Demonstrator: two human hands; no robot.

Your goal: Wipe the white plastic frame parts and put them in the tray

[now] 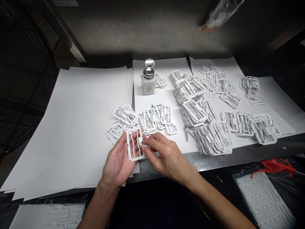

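Note:
My left hand (120, 162) is palm up near the front edge of the bench, holding a white slotted frame (130, 146) upright on its fingers. My right hand (164, 154) comes in from the right, its thumb and fingertips pinched on a small white piece (144, 145) at the frame's right side. Whether that piece is a pad or a part of the frame cannot be made out. Just behind the hands lie loose piles of similar white frames (149, 119). A white pump bottle (148, 86) with its round metal lid raised stands farther back.
Stacks of white frames (212, 138) fill the right side. Metal tweezers (186, 133) lie beside them. White paper sheets (78, 127) cover the bench. Red-handled scissors (277, 166) and a bagged stack of white parts (267, 198) are at the lower right. A metal wall (143, 31) stands behind.

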